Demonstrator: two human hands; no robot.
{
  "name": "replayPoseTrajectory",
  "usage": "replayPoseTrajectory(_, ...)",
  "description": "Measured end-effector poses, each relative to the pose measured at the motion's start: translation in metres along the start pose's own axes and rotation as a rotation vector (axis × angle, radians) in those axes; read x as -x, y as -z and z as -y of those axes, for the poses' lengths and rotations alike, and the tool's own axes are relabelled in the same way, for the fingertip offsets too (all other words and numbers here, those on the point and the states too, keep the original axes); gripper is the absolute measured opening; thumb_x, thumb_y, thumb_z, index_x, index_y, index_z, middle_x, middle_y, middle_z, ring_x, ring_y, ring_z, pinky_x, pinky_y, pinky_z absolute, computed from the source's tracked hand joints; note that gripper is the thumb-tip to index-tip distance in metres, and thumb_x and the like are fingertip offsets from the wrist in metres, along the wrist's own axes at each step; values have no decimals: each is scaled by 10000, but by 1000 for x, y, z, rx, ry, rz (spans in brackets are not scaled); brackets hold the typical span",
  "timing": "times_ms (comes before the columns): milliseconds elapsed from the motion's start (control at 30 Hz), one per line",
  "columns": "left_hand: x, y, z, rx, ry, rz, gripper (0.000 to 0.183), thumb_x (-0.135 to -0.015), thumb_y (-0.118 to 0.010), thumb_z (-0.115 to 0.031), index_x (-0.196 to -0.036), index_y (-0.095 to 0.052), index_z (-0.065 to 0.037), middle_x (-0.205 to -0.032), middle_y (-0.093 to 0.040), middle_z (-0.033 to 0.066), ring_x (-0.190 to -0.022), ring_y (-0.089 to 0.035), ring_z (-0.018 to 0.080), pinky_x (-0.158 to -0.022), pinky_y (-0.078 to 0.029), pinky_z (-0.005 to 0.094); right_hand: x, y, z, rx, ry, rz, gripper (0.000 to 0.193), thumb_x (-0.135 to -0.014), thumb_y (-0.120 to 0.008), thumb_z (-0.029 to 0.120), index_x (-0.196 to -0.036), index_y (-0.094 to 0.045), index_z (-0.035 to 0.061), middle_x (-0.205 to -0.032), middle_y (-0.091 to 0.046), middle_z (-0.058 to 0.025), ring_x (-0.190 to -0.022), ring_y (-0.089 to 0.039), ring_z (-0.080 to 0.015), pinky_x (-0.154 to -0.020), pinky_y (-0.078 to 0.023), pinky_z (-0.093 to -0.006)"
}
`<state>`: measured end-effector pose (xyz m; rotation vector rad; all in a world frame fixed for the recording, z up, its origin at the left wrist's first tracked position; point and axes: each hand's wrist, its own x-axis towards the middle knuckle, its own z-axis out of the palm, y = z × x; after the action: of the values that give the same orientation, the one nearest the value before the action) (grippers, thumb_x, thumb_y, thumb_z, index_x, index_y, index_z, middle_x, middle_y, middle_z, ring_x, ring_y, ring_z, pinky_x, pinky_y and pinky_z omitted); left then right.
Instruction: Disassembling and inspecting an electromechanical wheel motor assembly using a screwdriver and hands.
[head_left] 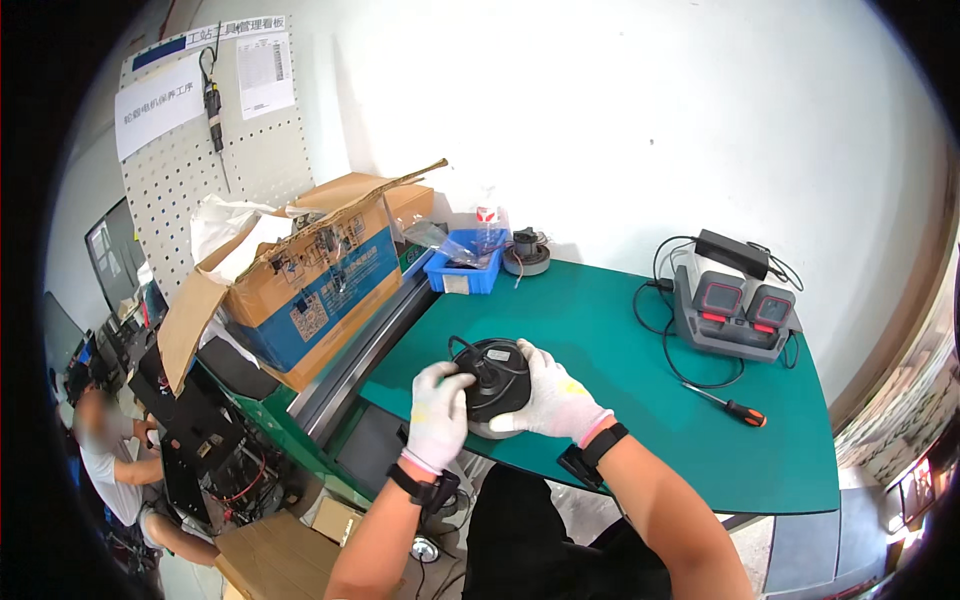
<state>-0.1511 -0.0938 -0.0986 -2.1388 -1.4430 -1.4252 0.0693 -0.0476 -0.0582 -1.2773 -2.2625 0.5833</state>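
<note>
A round black hub motor (503, 396) with a raised centre shaft and a looped black cable is at the near edge of the green table. My right hand (555, 397), in a white glove, wraps round its right side, thumb toward the near rim and fingers at the far rim. On the other side my gloved left hand (438, 412) is closed with bent fingers at the motor's left edge, near the shaft and cable. The fingertips of the left hand are partly hidden, and the motor's underside does not show.
Behind stand a blue bin (466, 266) with a bottle and plastic bags, and another motor (527, 254). A battery charger (733, 310) with cables is at the right, a screwdriver (745, 412) before it. An open cardboard box (310, 285) stands left; beyond, a person (120, 465) sits.
</note>
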Motion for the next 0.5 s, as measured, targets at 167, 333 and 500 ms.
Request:
replayPoseTrajectory(167, 7, 2, -31, -11, -104, 71, 318, -865, -598, 3, -1157, -716, -40, -1112, -621, 173, -1085, -572, 389, -971, -477, 497, -2, 9, -7, -61, 48, 28, 1428, -591, -946, 601, -1623, -215, -63, -1560, -426, -308, -1460, -453, -419, -1202, -417, -442)
replayPoseTrajectory(333, -5, -8, -43, 2, -134, 153, 378, -885, -644, -99, -1253, -628, -13, -1203, -539, 210, -1142, -519, 414, -1017, -448, 506, -24, -8, -52, -437, 121, 33, 1490, -570, -975, 596, -1623, -178, -95, -1569, -412, -322, -1493, -413, -413, -1233, -376, -425)
replayPoseTrajectory(500, -8, -6, -34, 31, -56, 190, 366, -802, -747, -47, -1144, -619, -50, -1149, -543, 174, -1127, -514, 402, -1001, -459, 495, -13, 5, -43, -243, 114, 58, 1442, -611, -974, 562, -1626, -181, -85, -1567, -413, -319, -1490, -419, -409, -1237, -370, -420)
